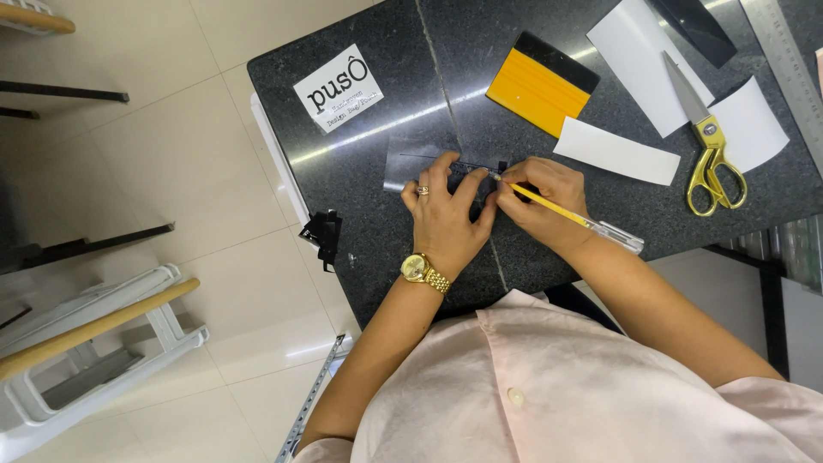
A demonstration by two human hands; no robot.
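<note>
While the left hand [441, 214] lies flat, pinning a thin, limp-looking film [429, 159] to the worktop [360, 214], the right hand [544, 201] pinches a light pen [570, 214].

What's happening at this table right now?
A person leans over a dark stone table, working on a small dark sheet lying flat on it. The left hand presses the sheet down, while the right hand holds a thin yellow-handled tool like a pen, its tip on the sheet. Lying unused farther back are a yellow squeegee, gold-handled scissors, white paper strips and a metal ruler.
</note>
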